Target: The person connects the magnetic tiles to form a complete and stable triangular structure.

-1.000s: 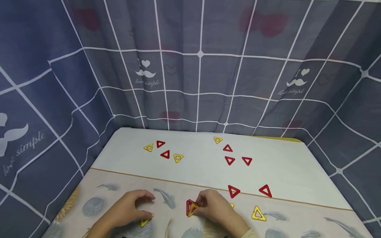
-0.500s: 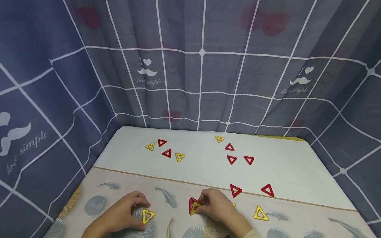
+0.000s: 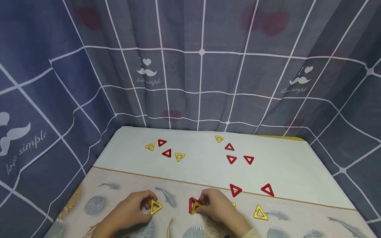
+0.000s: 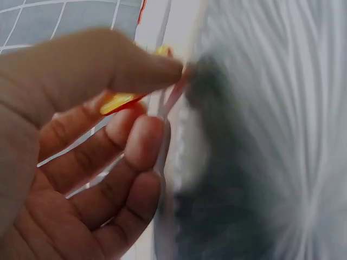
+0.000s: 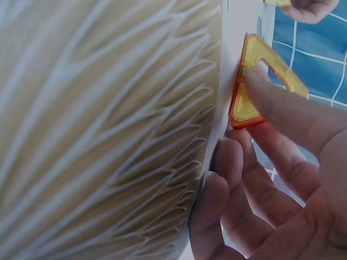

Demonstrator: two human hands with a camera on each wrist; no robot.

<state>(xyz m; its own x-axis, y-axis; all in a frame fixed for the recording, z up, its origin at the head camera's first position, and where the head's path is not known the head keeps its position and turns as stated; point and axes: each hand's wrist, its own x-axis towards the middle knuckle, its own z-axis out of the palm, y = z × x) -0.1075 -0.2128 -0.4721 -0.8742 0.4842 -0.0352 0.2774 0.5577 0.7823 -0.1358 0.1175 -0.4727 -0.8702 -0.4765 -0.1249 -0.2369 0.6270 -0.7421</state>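
Left hand [image 3: 132,207] pinched a yellow triangle [image 3: 157,210] between thumb and fingers, the piece standing up at the fingertips, near the middle front of the patterned cloth [image 3: 128,183]; whether its lower edge met the cloth, I could not tell. Right hand [image 3: 218,205] gripped a second yellow triangle [image 5: 245,112], thumb across its face, with a red triangle [image 3: 190,205] against it on the far side. The two held groups were apart, facing each other. Pale sleeve [image 3: 251,233] at the right wrist. Just beyond and to the right of that hand lay a loose red piece [image 3: 232,190], another red one [image 3: 264,189] farther right, and a yellow piece [image 3: 260,217] nearer the person. On the white tabletop [image 3: 202,170] behind, two scattered clusters of red and yellow triangles, left and right. Checked blue-grey curtain [image 3: 184,74] enclosed the back and sides.
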